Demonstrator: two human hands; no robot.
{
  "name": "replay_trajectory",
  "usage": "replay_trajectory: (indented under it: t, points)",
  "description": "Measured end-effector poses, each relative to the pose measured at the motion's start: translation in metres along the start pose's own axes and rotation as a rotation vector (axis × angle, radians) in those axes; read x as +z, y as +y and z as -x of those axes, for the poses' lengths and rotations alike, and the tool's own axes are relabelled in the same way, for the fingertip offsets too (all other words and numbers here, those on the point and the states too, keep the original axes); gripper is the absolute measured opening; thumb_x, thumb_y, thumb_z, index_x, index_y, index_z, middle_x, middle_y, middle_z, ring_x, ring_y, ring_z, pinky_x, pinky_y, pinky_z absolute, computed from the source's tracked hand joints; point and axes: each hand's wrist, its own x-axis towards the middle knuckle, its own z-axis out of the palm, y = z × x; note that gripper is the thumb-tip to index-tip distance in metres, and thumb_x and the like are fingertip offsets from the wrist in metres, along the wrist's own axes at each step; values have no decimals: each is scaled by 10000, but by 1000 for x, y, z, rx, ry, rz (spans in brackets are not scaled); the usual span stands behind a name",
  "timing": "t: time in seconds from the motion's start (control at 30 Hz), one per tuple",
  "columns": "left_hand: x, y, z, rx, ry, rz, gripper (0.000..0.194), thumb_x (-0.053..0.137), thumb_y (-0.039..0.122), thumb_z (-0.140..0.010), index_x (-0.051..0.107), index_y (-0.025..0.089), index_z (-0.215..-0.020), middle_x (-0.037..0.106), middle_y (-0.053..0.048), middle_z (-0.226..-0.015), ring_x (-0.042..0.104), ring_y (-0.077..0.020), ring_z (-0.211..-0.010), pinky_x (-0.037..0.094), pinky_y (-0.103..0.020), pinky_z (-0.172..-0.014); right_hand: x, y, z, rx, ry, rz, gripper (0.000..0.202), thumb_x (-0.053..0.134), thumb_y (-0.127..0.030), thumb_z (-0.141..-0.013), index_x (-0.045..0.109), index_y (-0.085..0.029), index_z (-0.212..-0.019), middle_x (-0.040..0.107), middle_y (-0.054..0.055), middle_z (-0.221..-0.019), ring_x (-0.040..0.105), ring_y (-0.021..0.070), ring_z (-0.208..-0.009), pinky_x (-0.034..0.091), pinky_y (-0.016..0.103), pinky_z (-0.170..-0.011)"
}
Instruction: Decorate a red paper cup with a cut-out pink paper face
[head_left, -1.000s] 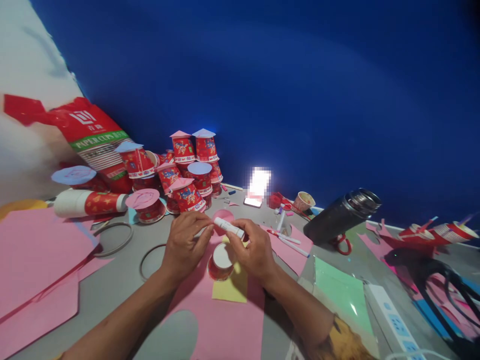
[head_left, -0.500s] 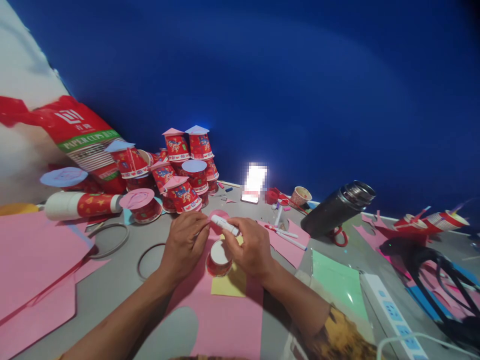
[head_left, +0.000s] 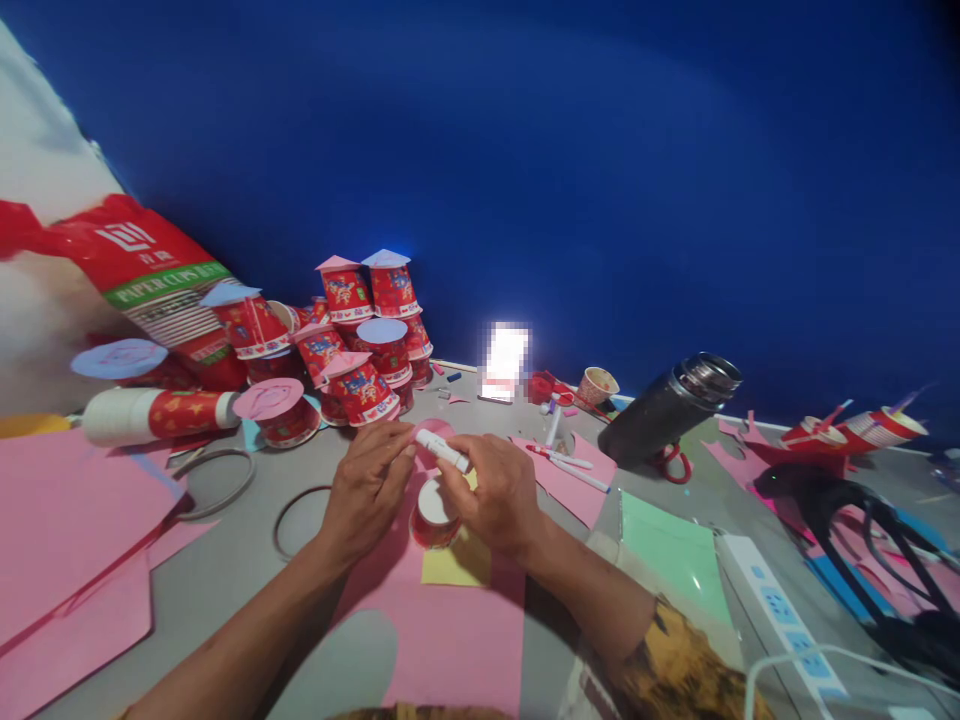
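My right hand (head_left: 491,490) is closed around a white glue stick (head_left: 441,450), which slants up to the left. Its upper end lies against a small rounded piece of pink paper (head_left: 433,432). The fingers of my left hand (head_left: 369,478) pinch that paper's left edge; my fingertips partly hide it. Below the hands an upside-down red paper cup (head_left: 429,532) with a white base stands on a yellow sheet (head_left: 457,562). Beneath both lies a large pink sheet (head_left: 465,650) with a rounded cut-out.
Stacked red cups (head_left: 360,390) with paper tops stand at the back left, beside a paper-cup bag (head_left: 165,270). A lit phone (head_left: 504,365) leans against the blue wall. On the right are markers (head_left: 566,462), a dark flask (head_left: 667,410), green paper (head_left: 667,545) and a power strip (head_left: 780,610).
The view has shifted slightly. Both hands keep nearly the same pose, with the glue stick still against the pink paper.
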Motion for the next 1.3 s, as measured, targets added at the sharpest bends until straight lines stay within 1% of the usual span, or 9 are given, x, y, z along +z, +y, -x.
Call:
replay_trajectory:
  t: [0.17, 0.3, 0.43, 0.53, 0.73, 0.83, 0.97, 1.1, 1.3]
  points:
    - [1, 1, 2, 32, 8, 16, 234, 565, 260, -998, 791, 244, -1060, 803, -60, -1055, 737, -247, -1017, 589, -411, -939, -1, 3, -2, 24, 38, 6, 178, 637, -348, -1009, 734, -205, -1053, 792, 86, -875, 698, 224, -750, 466, 334, -703]
    - [-3, 0, 1, -78, -4, 98, 214, 601, 296, -1009, 789, 246, -1096, 802, -63, -1111, 745, -265, -1037, 610, -420, -915, -3, 3, -2, -14, -14, 21, 177, 621, -333, -1023, 735, -208, -1073, 787, 81, -877, 694, 219, -761, 465, 331, -704]
    - [-4, -4, 2, -149, 6, 163, 213, 597, 297, -1026, 803, 279, -1073, 811, -64, -1099, 751, -268, -1042, 611, -420, -909, -3, 1, -2, -62, -56, 57, 215, 579, -333, -1051, 732, -183, -1075, 774, 85, -848, 691, 228, -763, 456, 342, -683]
    - [-1, -5, 3, -206, 5, 198, 217, 599, 316, -1030, 815, 301, -1049, 813, -54, -1087, 751, -259, -1037, 604, -418, -920, -3, 0, -1, -80, -25, 77, 212, 577, -321, -1049, 730, -175, -1059, 769, 80, -822, 684, 224, -739, 439, 341, -667]
    - [6, 1, 7, -254, -7, 209, 260, 594, 366, -1017, 828, 261, -1063, 813, -62, -1094, 746, -255, -1026, 589, -411, -946, 0, 4, -2, -37, 49, 99, 171, 626, -328, -1024, 731, -195, -1047, 776, 52, -807, 681, 193, -704, 431, 314, -669]
    - [6, 3, 8, -315, -17, 247, 278, 614, 405, -992, 832, 249, -1065, 812, -69, -1121, 736, -270, -1072, 571, -417, -991, 0, 7, -3, -35, 69, 112, 164, 643, -333, -1021, 730, -197, -1045, 785, 51, -833, 691, 188, -717, 440, 304, -684]
    - [2, 2, 5, -405, -14, 311, 336, 645, 475, -961, 820, 262, -1154, 791, -87, -1229, 697, -310, -1198, 519, -457, -1086, -1, 6, -3, -69, 41, 105, 166, 640, -339, -1032, 726, -199, -1050, 776, 47, -826, 698, 188, -728, 445, 305, -685]
    - [0, 4, 2, -470, -9, 382, 346, 630, 531, -962, 845, 284, -1075, 799, -88, -1203, 696, -328, -1195, 511, -489, -1094, 1, 4, -1, -119, 39, 128, 191, 611, -342, -1047, 718, -183, -1050, 754, 48, -787, 688, 195, -721, 426, 310, -662]
    - [1, 15, 0, -543, 4, 474, 367, 664, 599, -919, 866, 297, -972, 798, -95, -1195, 689, -359, -1195, 511, -523, -1090, 2, 7, -3, -114, 110, 131, 169, 600, -313, -1040, 710, -185, -1033, 742, 39, -769, 661, 192, -683, 402, 323, -644]
